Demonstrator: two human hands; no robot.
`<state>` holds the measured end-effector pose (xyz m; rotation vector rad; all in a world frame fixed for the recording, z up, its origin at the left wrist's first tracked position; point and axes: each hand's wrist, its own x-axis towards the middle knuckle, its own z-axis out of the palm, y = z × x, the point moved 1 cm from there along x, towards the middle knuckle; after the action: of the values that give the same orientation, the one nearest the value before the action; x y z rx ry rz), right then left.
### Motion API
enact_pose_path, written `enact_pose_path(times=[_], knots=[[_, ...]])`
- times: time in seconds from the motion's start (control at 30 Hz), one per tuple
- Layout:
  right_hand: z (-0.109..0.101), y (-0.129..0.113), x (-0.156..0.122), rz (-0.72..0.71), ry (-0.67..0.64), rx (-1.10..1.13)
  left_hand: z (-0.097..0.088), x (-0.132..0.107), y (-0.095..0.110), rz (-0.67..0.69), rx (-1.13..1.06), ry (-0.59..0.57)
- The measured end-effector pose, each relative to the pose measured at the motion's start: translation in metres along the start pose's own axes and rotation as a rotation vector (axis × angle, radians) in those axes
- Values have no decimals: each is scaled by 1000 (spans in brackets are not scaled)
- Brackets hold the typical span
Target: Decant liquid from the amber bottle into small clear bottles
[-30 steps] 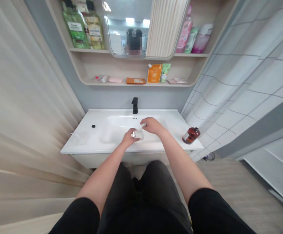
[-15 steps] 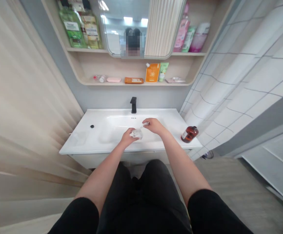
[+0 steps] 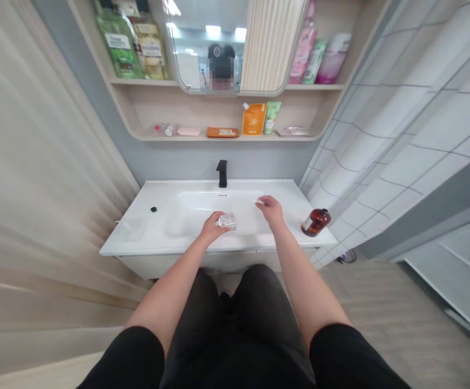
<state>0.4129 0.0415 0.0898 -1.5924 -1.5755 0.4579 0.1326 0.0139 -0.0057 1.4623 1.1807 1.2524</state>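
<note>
My left hand (image 3: 211,229) is closed on a small clear, box-shaped container (image 3: 228,221), held over the front of the white sink (image 3: 186,205). Over the right part of the basin, my right hand (image 3: 272,209) pinches a small whitish piece (image 3: 259,201) between thumb and fingers; it is too small to name. A clear gap separates the two hands. On the counter to the right of my right hand leans a brown bottle (image 3: 316,222) with a pale label, its neck tilted towards the wall.
A black faucet (image 3: 222,173) rises behind the basin. A black round stopper (image 3: 153,209) lies on the counter's left side. Above hangs a shelf (image 3: 170,138) with an orange pouch (image 3: 254,119), a green tube (image 3: 272,117) and other toiletries. A curtain (image 3: 48,178) borders the left.
My right hand has moved away to the right from the clear container, carrying the small whitish piece. My left hand has stayed nearly in place with the container.
</note>
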Motion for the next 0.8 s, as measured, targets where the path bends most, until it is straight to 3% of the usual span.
enact_pose_path(times=[0.1, 0.2, 0.3, 0.5, 0.67, 0.8], knots=[[-8, 26, -1, 160, 96, -151, 0, 1, -2, 3, 1, -5], [-21, 42, 0, 76, 129, -401, 0, 1, -3, 14, 18, -1], [-33, 55, 7, -30, 69, -624, 0, 2, -4, 31, 13, -2], [-38, 80, 19, 98, -106, -847, -2, 3, -9, 27, -20, -4], [-36, 71, 15, 106, -60, -858, 0, 2, -9, 6, -42, 5], [-35, 55, -10, -119, 95, -738, 0, 2, -7, 10, -63, 10]])
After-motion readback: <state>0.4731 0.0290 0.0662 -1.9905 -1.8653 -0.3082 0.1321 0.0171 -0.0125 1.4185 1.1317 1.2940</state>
